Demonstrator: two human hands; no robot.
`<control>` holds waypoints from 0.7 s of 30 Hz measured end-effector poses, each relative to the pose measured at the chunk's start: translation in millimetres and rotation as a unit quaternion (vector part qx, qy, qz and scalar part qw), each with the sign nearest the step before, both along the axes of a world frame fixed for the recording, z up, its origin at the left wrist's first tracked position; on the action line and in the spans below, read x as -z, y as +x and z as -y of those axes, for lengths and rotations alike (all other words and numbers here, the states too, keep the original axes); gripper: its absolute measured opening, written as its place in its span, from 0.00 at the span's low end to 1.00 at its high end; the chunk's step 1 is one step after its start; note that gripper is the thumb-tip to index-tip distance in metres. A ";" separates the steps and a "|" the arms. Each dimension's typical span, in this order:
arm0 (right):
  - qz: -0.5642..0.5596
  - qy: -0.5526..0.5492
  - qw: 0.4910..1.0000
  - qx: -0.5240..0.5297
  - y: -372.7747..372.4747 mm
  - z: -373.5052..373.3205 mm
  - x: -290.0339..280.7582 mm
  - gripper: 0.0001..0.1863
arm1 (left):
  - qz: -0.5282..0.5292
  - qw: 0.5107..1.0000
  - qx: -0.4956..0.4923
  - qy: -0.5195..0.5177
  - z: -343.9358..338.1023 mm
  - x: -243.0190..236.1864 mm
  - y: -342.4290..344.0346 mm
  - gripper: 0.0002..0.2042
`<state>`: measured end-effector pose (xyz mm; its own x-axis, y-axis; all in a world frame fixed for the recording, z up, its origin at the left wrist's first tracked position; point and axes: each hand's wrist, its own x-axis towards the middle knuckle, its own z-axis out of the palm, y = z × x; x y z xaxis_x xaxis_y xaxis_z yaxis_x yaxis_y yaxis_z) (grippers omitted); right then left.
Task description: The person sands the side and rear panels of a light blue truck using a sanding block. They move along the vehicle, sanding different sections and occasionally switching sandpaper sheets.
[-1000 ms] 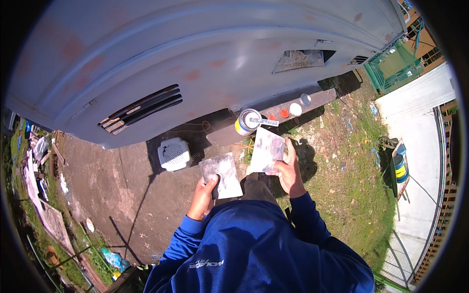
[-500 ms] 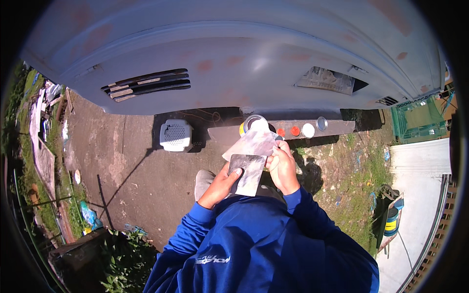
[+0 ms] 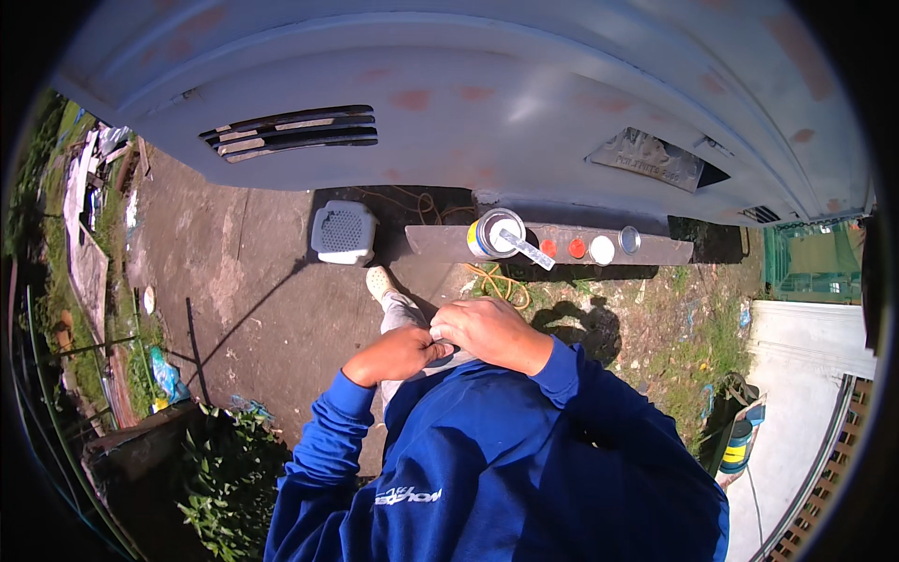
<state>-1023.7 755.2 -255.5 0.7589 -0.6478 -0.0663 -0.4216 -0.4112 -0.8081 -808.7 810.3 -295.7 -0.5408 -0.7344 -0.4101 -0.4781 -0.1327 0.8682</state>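
Observation:
My left hand (image 3: pixel 398 355) and my right hand (image 3: pixel 493 331) meet low in front of my waist, fingers closed and pressed together. Between them shows only a sliver of a greyish sheet (image 3: pixel 459 358), which looks like sandpaper; the rest is hidden behind the hands and against my clothes. Beyond the hands, an open can (image 3: pixel 478 241) stands on a long board (image 3: pixel 433 242). A flat spreader (image 3: pixel 526 249) with a pale smeared blade lies across the can's mouth.
Along the board sit two red round pieces (image 3: pixel 577 247), a white disc (image 3: pixel 602 250) and a silvery round tin (image 3: pixel 630 241). A perforated plastic stool (image 3: pixel 345 231) stands left of the board. Ahead rises a grey vehicle panel (image 3: pixel 449 140) with reddish patches. A yellow cord (image 3: pixel 506 286) lies on the ground.
Both hands have come down toward my waist and together; the two sheets held up before are now mostly hidden. The can and spreader have come into full view.

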 end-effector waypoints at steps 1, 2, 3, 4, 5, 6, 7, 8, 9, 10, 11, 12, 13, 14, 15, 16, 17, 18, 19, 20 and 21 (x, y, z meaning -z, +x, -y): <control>0.008 -0.009 1.000 0.008 -4.8 0.4 2.3 0.11 | 0.017 1.000 0.011 0.009 1.8 -0.2 1.9 0.22; 0.016 -0.017 1.000 0.017 -10.9 1.5 3.9 0.11 | 0.034 0.999 0.022 0.019 3.4 0.2 4.7 0.22; -0.021 0.000 0.999 0.036 -19.4 2.0 -1.5 0.10 | 0.050 0.998 0.005 0.029 -3.2 7.7 11.5 0.24; 0.004 0.010 0.999 0.049 -33.1 1.9 -1.7 0.10 | 0.051 0.998 -0.005 0.048 -5.1 7.7 18.5 0.25; -0.002 0.031 0.998 0.059 -50.1 0.4 4.5 0.10 | 0.052 0.996 -0.017 0.068 -7.1 5.8 27.0 0.25; -0.010 0.052 0.996 0.075 -72.0 -3.0 14.6 0.10 | 0.052 0.994 -0.021 0.089 -4.6 2.6 34.0 0.25; -0.015 0.165 0.978 0.125 -94.2 -9.0 23.6 0.11 | 0.103 0.988 0.002 0.112 1.9 -3.4 41.6 0.24; -0.020 0.273 0.945 0.176 -120.3 -20.0 37.5 0.12 | 0.064 0.987 -0.057 0.136 5.4 -6.0 45.9 0.23; -0.055 0.310 0.926 0.206 -154.3 -38.3 67.4 0.14 | 0.027 0.980 -0.115 0.162 7.4 -10.6 49.8 0.22; -0.092 0.345 0.905 0.230 -188.7 -58.9 107.7 0.16 | -0.012 0.966 -0.179 0.187 6.4 -11.0 55.7 0.21; -0.288 0.252 0.912 0.148 -225.2 -80.2 153.5 0.18 | -0.008 0.957 -0.209 0.201 7.5 -4.2 64.3 0.20; -0.468 0.147 0.870 0.052 -246.7 -100.5 181.2 0.21 | -0.003 0.946 -0.242 0.215 5.9 6.2 74.6 0.20; -0.538 0.117 0.834 0.027 -247.3 -123.2 167.3 0.25 | 0.002 0.933 -0.280 0.228 3.2 13.9 78.4 0.19; -0.572 0.160 0.804 0.029 -245.9 -123.5 159.9 0.33 | -0.059 0.914 -0.340 0.215 2.8 18.6 71.4 0.18; -0.602 0.202 0.772 0.029 -240.6 -123.8 151.2 0.41 | -0.111 0.888 -0.397 0.203 0.1 19.1 63.8 0.18; -0.528 0.157 0.828 0.103 -241.2 -117.8 163.3 0.39 | -0.162 0.857 -0.451 0.191 -3.5 21.1 59.0 0.18; -0.445 0.111 0.871 0.176 -241.2 -110.2 173.9 0.37 | -0.172 0.838 -0.489 0.169 -9.0 36.7 56.6 0.18; -0.381 0.067 0.897 0.215 -224.7 -87.1 164.0 0.35 | -0.186 0.820 -0.518 0.160 -12.1 41.7 52.7 0.18; -0.312 0.023 0.915 0.256 -195.1 -54.5 141.5 0.32 | -0.200 0.801 -0.544 0.149 -13.2 43.5 45.8 0.19; -0.237 -0.071 0.926 0.286 -162.0 -22.7 115.1 0.24 | -0.215 0.781 -0.570 0.136 -13.7 43.9 38.2 0.19; -0.198 -0.150 0.921 0.300 -142.8 2.0 106.3 0.19 | -0.250 0.774 -0.566 0.132 -11.5 39.8 30.4 0.20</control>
<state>-1166.4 753.2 -361.8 0.2134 -0.9769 -0.0114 -0.8827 -0.1878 -0.4308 -778.4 821.8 -335.5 0.2486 -0.7803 -0.5739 0.4623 -0.4250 0.7782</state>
